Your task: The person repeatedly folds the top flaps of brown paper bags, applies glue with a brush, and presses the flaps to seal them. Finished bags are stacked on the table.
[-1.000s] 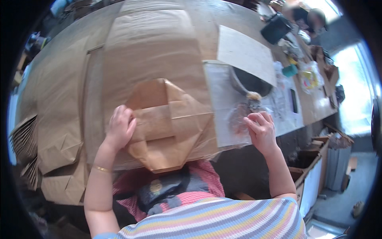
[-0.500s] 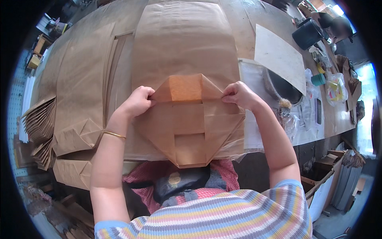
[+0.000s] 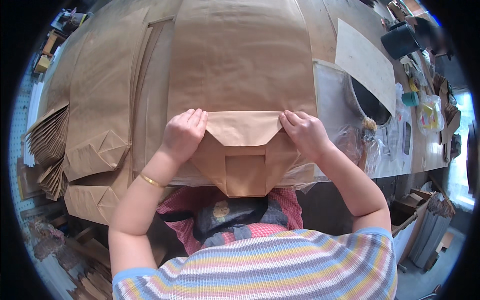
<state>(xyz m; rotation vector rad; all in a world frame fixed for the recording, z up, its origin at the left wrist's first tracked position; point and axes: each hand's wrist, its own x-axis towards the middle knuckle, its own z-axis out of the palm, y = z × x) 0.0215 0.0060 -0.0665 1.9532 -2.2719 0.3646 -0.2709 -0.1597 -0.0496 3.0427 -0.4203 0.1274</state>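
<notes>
A large brown paper bag (image 3: pixel 242 60) lies lengthwise on the table before me, its folded bottom end toward my body. The bottom's far flap (image 3: pixel 244 127) is turned down toward me, with a straight crease along its far edge. My left hand (image 3: pixel 186 134) presses on the left end of that crease, fingers together. At the right end my right hand (image 3: pixel 305 131) does the same, fingertips on the paper. The near flap (image 3: pixel 246 175) forms a tapered end that hangs slightly over the table's front edge. Whatever lies under my fingers is hidden.
Stacked brown paper bags (image 3: pixel 100 90) with folded bottoms lie to the left. On the right are a brush (image 3: pixel 369 125), a dark shallow container (image 3: pixel 371 102) partly under a pale board (image 3: pixel 364 65), clear plastic film, and a black bucket (image 3: pixel 400 40). An open cardboard box (image 3: pixel 407 215) stands below right.
The far flap, raised and pinched at its corners before, is now folded down toward me. My hands have shifted from holding its corners to pressing the crease ends.
</notes>
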